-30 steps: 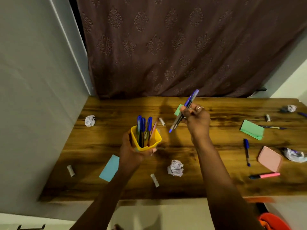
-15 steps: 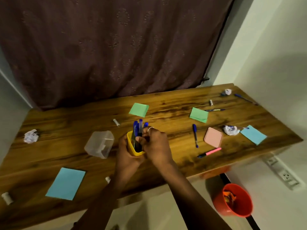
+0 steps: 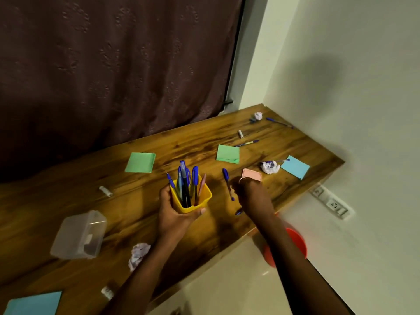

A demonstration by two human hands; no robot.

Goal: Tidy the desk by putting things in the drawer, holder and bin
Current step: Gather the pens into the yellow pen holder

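**Pen holder in the left hand, right hand low beside a loose pen**

A dark patterned curtain (image 3: 113, 76) hangs behind a long wooden desk (image 3: 45, 201) that runs into the corner of a pale wall. A red bin (image 3: 297, 245) stands on the floor below the desk's near edge, partly hidden by the right forearm.

On the desk a clear plastic box (image 3: 79, 235) lies toward the left; a pale patch on it is too blurred to read. Two green notes (image 3: 140, 163) and two blue notes (image 3: 295, 167) lie flat, well apart.

The left hand (image 3: 172, 217) grips the yellow holder (image 3: 197, 201) from below and behind, with fingers and thumb wrapped round its base. Blue and pink pens (image 3: 185, 178) stand upright in it.

The right hand (image 3: 252, 194) is low over the desk with its back to the camera, so I cannot tell how its fingers lie. It sits between a loose blue pen (image 3: 227, 181) and a pink box (image 3: 252, 174). Crumpled paper balls (image 3: 270, 167) lie scattered about.
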